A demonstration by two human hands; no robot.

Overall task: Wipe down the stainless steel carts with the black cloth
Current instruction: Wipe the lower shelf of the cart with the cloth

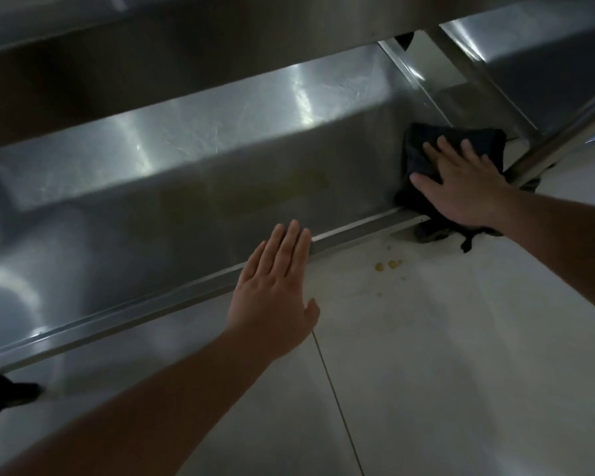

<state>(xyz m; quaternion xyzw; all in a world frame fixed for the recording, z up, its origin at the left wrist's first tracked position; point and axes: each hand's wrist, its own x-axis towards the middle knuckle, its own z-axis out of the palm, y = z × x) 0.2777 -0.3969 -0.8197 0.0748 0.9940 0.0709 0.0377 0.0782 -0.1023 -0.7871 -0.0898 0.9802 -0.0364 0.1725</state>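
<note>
While my right hand presses the black cloth flat, fingers spread, into the cart's lower shelf corner at two o'clock, my empty left hand rests open on its front rim at six o'clock, likely steadying me.

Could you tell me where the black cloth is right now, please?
In the head view, the black cloth lies at the right end of the cart's bottom shelf, pressed flat under the right hand, beside the cart leg.
</note>
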